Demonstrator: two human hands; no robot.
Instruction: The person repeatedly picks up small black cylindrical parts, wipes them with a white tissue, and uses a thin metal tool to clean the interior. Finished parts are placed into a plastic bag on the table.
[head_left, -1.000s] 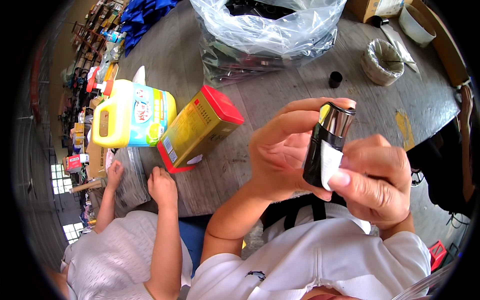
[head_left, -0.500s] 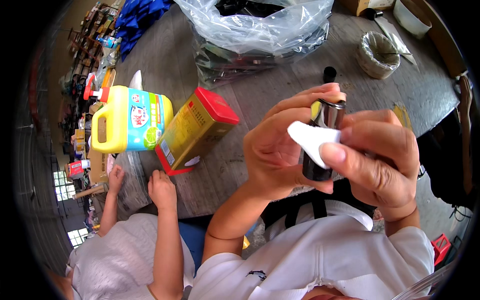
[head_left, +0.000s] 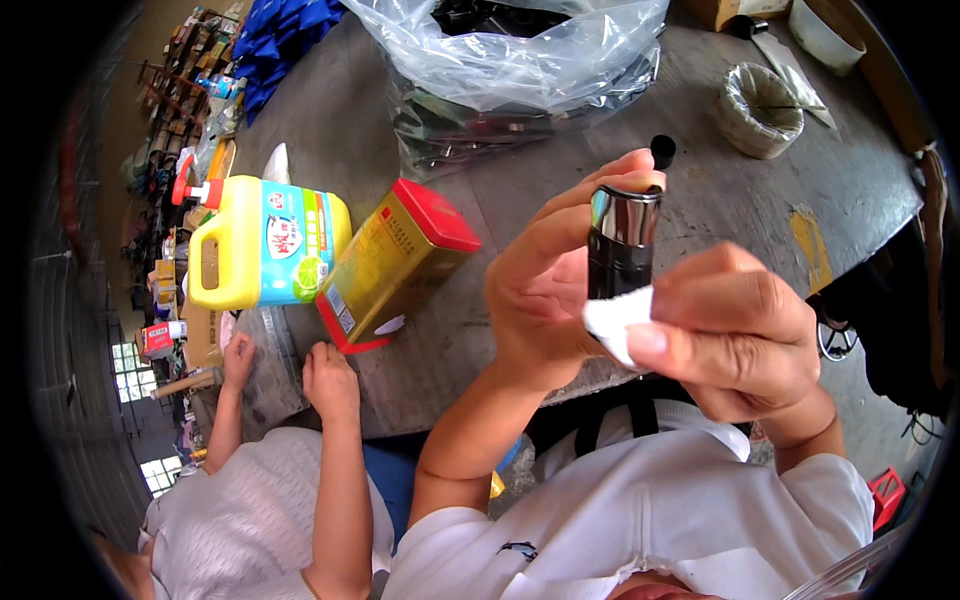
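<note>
My left hand [head_left: 545, 285] grips a small black cylinder [head_left: 620, 262] upright, its ends between the fingertips above and the thumb below. A shiny silver band runs round its upper part. A folded piece of white cloth or tissue [head_left: 612, 318] is pinched in my right hand [head_left: 745, 335] and lies against the cylinder's lower end, hiding that part. Behind my left fingertips a small black cap-like piece [head_left: 662, 152] stands on the grey table [head_left: 350, 130].
A yellow pump jug [head_left: 225, 255] and a red-and-gold tin [head_left: 395, 260] stand to the left, near a co-worker's hands [head_left: 330, 382]. At the back is a clear plastic bag [head_left: 540, 75] of black parts. A bag-lined tub [head_left: 760, 115] sits back right.
My right hand has slid the white cloth down the cylinder, from its middle to its lower end. The silver band now shows more fully, and the cylinder has shifted slightly left.
</note>
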